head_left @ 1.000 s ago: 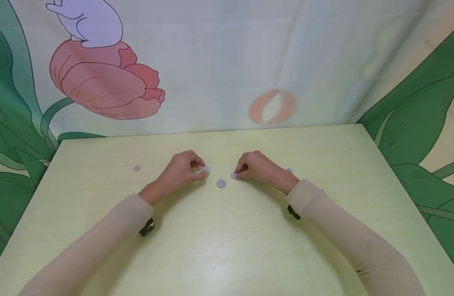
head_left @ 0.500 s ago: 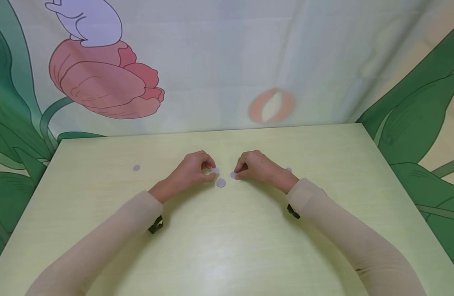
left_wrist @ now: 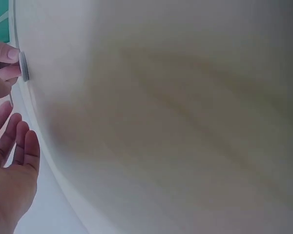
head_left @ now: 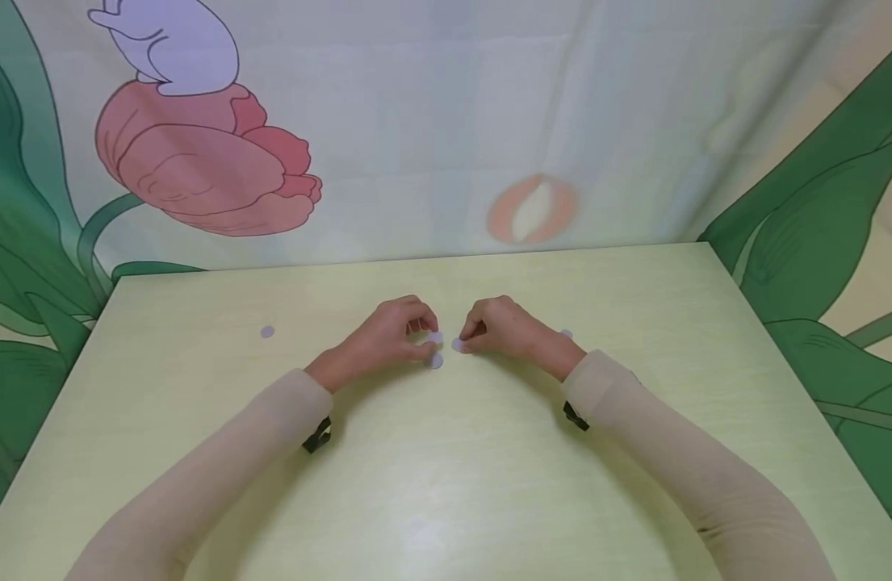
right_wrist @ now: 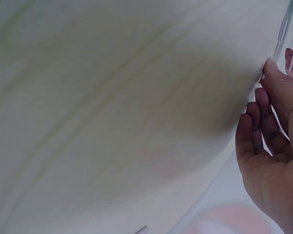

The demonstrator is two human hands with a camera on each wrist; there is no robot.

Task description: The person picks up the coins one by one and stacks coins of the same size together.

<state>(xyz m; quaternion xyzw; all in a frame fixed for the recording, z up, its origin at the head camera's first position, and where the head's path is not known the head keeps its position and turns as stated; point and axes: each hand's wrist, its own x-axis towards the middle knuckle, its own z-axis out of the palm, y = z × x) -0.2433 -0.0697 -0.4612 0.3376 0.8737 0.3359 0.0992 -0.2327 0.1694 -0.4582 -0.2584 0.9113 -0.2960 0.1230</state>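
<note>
My left hand (head_left: 398, 329) pinches a small pale grey disc (head_left: 437, 336) between thumb and fingertips, over the far middle of the table. Facing it, my right hand (head_left: 509, 327) pinches a like disc (head_left: 457, 345) at its left side. A third disc (head_left: 437, 361) lies on the table just below the left thumb, partly covered by it. From the left wrist, this lying disc (left_wrist: 24, 67) shows nearly edge-on close to the fingers. In the right wrist view the right hand (right_wrist: 276, 156) has its thumb and index together, other fingers loosely bent, and the left fingertips near.
One more disc (head_left: 267, 332) lies at the table's far left. Another disc (head_left: 567, 333) sits behind my right wrist, partly hidden. The pale wooden table (head_left: 431, 468) ends at a printed curtain (head_left: 387, 145). Dark straps (head_left: 317, 436) show under both cuffs.
My left hand has moved right with its disc, closing in on the right hand and partly covering the lying disc. The right hand stays in place.
</note>
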